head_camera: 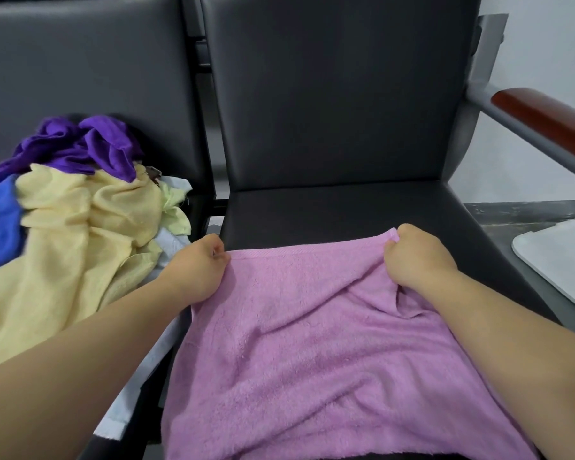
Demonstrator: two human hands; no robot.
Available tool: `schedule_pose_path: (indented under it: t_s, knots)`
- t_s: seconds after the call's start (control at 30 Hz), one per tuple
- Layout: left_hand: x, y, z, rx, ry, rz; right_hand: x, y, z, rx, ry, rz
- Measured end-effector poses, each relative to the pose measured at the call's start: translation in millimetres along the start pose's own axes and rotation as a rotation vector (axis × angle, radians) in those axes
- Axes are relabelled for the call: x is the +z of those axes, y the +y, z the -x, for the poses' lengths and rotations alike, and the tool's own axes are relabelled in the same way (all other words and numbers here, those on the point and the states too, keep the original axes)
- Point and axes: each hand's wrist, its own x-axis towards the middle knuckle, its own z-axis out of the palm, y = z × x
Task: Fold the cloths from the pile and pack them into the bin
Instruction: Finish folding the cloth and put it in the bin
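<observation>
Folding looks just begun: the left grip [200, 270] and right grip [415, 257] each pinch a far corner of the pink towel [312, 353] on the right-hand seat [329, 210], probably to be drawn near next.

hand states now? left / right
Left hand: closed, pinching the pink towel at its far left corner.
Right hand: closed, pinching its far right corner.

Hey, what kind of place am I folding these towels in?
Likely a waiting room or office, not a home: black padded seats joined in a row, a metal armrest with a wooden top, and a plain pale wall.
</observation>
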Motion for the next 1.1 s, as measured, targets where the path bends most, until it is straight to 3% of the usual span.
schedule_pose_path:
  t_s: [0.2,0.33,0.57,0.73,0.83,1.0,1.1]
  knots:
    - [-5.9,-0.1,-2.8,-0.073,-0.05,-0.016,-15.5,-4.7,-2.8,0.042,-0.141,-0.025]
    - [-12.4,-1.7,2.2,-0.013,-0.122,-0.05,-18.2,-7.1,1.5,-0.016,-0.193,0.009]
    - [-35.8,0.1,20.3,0.1,-0.074,0.027,-26.8,-4.5,15.2,-0.023,-0.076,-0.046]
    - [-61.4,-3.1,37.1,0.171,-0.05,-0.061,-41.4,-4.9,34.4,-0.028,0.022,-0.061]
    - [-74.9,-0.1,49.9,0.135,0.011,-0.068,-50.5,-5.0,46.6,-0.05,0.095,-0.067]
    - [-85.3,2.3,63.3,-0.082,0.123,0.237,-68.6,-9.8,65.4,-0.09,0.165,-0.164]
    - [-97.9,16.0,67.7,-0.217,0.144,0.614,-88.9,-14.8,69.6,0.002,0.122,-0.614]
